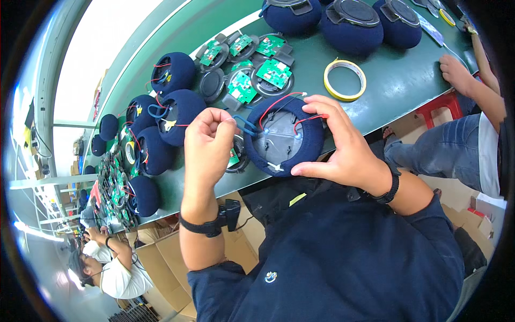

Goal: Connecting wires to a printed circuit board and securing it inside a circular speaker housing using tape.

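Note:
A round, dark blue fabric-covered shell (pixel 312 137) sits in front of me, its open side up. Inside it I see a grey plastic interior (pixel 277 146), and two red wires (pixel 271 107) come out over the rim. My right hand (pixel 351 155) grips the shell from the right, thumb on the near edge and fingers along the far side. On the left, my left hand (pixel 208 145) is closed in a pinch at a looped blue cord (pixel 248 126) coming from the shell's edge. The fingers partly hide the cord's end.
Beyond the shell, black round parts with green circuit boards (pixel 274 73) lie clustered on the green table (pixel 397 80). A yellow tape roll (pixel 360 86) lies to the right. More blue shells (pixel 179 70) stand left and at the far edge. Co-workers sit left and right.

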Demonstrator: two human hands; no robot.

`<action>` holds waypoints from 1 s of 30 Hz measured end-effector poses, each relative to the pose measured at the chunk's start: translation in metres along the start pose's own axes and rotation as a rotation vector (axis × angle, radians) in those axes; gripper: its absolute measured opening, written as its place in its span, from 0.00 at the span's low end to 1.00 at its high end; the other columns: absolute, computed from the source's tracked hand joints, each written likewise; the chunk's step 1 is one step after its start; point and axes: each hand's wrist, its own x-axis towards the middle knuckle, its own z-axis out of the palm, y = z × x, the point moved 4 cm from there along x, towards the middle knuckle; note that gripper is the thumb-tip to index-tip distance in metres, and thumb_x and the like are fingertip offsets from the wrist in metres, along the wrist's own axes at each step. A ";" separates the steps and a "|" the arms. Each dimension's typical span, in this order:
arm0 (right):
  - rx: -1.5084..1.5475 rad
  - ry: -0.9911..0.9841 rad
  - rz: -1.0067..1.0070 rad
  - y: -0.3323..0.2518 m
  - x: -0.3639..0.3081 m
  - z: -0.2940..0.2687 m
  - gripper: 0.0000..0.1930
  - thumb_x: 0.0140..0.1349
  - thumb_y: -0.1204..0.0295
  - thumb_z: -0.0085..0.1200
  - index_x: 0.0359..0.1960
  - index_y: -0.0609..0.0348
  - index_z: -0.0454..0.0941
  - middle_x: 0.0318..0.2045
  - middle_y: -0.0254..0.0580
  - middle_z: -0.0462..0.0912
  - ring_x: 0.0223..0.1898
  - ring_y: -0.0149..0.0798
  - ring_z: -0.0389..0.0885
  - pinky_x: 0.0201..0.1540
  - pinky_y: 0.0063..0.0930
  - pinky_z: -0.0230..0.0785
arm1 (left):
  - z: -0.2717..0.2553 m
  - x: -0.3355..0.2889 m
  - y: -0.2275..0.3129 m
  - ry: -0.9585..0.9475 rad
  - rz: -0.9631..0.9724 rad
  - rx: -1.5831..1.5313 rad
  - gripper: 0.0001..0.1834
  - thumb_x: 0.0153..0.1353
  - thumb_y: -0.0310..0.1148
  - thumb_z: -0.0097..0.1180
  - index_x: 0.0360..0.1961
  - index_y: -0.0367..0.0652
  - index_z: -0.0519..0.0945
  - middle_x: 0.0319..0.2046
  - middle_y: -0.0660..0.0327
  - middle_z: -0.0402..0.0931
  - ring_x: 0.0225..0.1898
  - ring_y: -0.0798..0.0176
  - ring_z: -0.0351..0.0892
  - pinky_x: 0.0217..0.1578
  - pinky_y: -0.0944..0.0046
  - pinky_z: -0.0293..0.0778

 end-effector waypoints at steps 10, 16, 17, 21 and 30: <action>0.001 -0.025 -0.013 0.000 0.002 0.002 0.47 0.45 0.55 0.82 0.64 0.58 0.69 0.64 0.57 0.70 0.66 0.57 0.72 0.68 0.43 0.68 | 0.024 -0.008 -0.034 0.097 0.032 -0.307 0.01 0.71 0.24 0.58 0.39 0.39 0.78 0.29 0.74 0.73 0.28 0.82 0.69 0.28 0.78 0.63; 0.021 -0.050 -0.008 0.004 0.002 0.004 0.46 0.48 0.56 0.80 0.66 0.59 0.67 0.66 0.57 0.69 0.68 0.57 0.70 0.70 0.43 0.65 | 0.026 -0.014 -0.020 0.227 0.497 -0.147 0.07 0.68 0.18 0.54 0.44 0.36 0.82 0.43 0.60 0.78 0.44 0.71 0.77 0.46 0.71 0.72; 0.066 -0.062 -0.005 0.006 0.003 0.004 0.45 0.51 0.57 0.79 0.67 0.60 0.67 0.66 0.56 0.69 0.69 0.55 0.70 0.71 0.43 0.64 | 0.025 -0.014 -0.023 0.230 0.500 -0.150 0.07 0.68 0.18 0.54 0.44 0.36 0.82 0.43 0.60 0.78 0.44 0.71 0.77 0.46 0.71 0.72; 0.252 -0.073 0.053 0.013 0.010 0.007 0.38 0.60 0.61 0.73 0.68 0.63 0.68 0.68 0.55 0.70 0.70 0.49 0.70 0.72 0.40 0.62 | 0.025 -0.025 -0.024 0.214 0.629 0.034 0.12 0.67 0.21 0.56 0.49 0.36 0.85 0.49 0.52 0.80 0.51 0.62 0.80 0.53 0.66 0.73; 0.521 -0.194 0.305 0.015 0.049 0.015 0.25 0.73 0.68 0.60 0.67 0.67 0.74 0.59 0.40 0.82 0.57 0.30 0.79 0.61 0.27 0.72 | 0.020 -0.058 -0.034 0.324 0.570 0.168 0.24 0.70 0.29 0.55 0.66 0.34 0.76 0.58 0.45 0.77 0.57 0.48 0.79 0.60 0.55 0.73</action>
